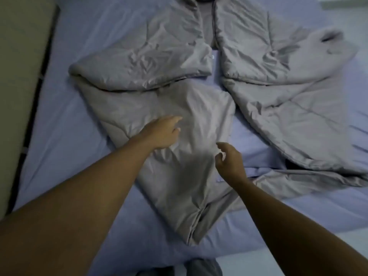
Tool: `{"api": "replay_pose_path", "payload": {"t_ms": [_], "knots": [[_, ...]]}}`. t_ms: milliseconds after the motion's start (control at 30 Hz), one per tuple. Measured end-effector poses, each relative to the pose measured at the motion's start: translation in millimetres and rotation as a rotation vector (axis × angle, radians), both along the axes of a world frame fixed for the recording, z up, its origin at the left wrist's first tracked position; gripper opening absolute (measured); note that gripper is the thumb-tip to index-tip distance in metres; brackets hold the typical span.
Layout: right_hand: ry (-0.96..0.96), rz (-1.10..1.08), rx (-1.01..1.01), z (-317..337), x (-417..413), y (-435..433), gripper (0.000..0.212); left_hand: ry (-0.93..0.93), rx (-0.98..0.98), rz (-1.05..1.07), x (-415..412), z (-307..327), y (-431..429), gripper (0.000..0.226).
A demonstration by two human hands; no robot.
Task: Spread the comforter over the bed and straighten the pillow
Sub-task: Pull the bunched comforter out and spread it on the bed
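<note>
Your hands are both stretched out over the bed, empty, with nothing gripped in either one. Your left hand [162, 132] reaches furthest, palm down, its fingers spread loosely and extended over the middle fold of the comforter [179, 120]; whether the fingertips actually press the fabric or hang just above it cannot be told, since the hand is slightly blurred. Your right hand [229, 160] sits nearer to you and a little to the right, thumb and fingers curled into a wide, relaxed C, held apart from each other and closed on nothing. It hovers beside the right edge of that same fold, where grey cloth meets the sheet.

You see the comforter lying bunched and folded on the lavender bed sheet [69, 126], not spread flat. One thick fold runs from the centre down toward you and ends in a pinched, pleated corner near the foot edge. Two more puffy sections lie further up, left and right, separated by a narrow gap that shows the sheet. A long flap trails off to the right and doubles back under your right forearm. A pale padded panel [22, 76] borders the bed along the left side. Light floor shows at the lower right, past the mattress edge.
</note>
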State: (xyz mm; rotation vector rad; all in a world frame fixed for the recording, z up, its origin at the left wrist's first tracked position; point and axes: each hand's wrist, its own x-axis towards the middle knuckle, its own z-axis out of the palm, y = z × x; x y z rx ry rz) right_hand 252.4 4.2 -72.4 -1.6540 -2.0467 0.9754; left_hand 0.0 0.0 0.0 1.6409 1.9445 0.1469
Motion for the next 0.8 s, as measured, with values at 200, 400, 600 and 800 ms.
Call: {"api": "replay_pose_path", "payload": {"t_ms": [200,400,600,800], "knots": [[-0.034,-0.157,-0.038,-58,-14,33,0.045,-0.066,0.025,-0.104,17,-58,91,0.049],[0.027,-0.173,0.047,-123,-18,13,0.05,-0.006,0.1,-0.246,39,-121,185,0.051],[0.094,-0.092,0.164,-163,-2,16,0.049,0.049,0.101,-0.35,41,-160,240,0.082],[0.096,-0.034,0.247,-174,4,22,0.047,0.229,0.097,-0.461,43,-161,235,0.099]]}}
